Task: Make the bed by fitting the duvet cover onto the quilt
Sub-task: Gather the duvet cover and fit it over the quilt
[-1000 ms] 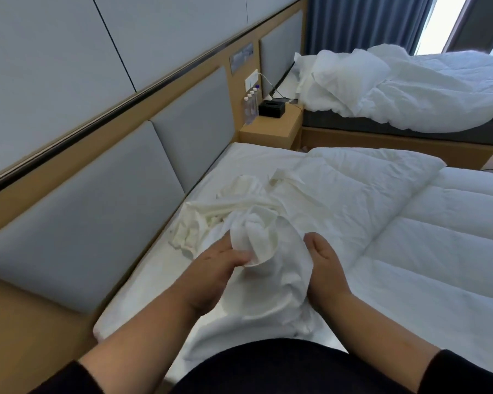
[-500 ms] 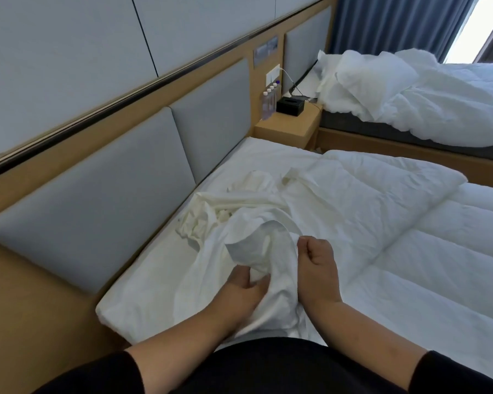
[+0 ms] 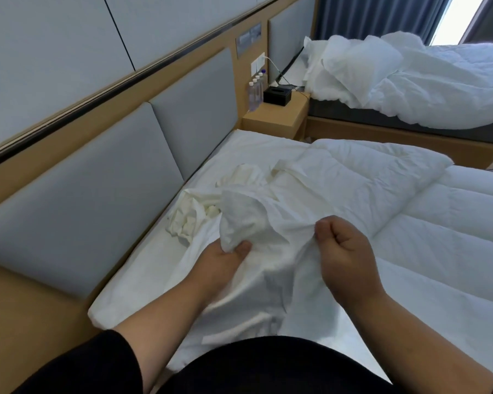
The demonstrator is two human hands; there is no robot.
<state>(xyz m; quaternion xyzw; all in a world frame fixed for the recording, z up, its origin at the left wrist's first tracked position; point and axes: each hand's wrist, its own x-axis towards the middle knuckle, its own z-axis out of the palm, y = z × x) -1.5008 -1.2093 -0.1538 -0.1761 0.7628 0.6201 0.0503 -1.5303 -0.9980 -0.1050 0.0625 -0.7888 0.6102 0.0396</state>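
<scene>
Gripping a bunched fold of the cover (image 3: 271, 223), the left hand (image 3: 222, 260) curls its fingers under the cloth while the right hand (image 3: 345, 251) pinches an edge just beside it. The cover lies crumpled at the head of the bed (image 3: 154, 268), partly over the quilt (image 3: 439, 223) spread to the right.

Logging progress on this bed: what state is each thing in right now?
Thin white duvet cover: bunched and crumpled, lifted off the bed, not yet on the quilt.
Padded white quilt: spread flat, uncovered.
Left hand: grips a bunched fold of the cover.
Right hand: fingers curled, pinching the cover's edge.
Far bed's white bedding: rumpled, unmade.
Blue curtain: partly drawn.
</scene>
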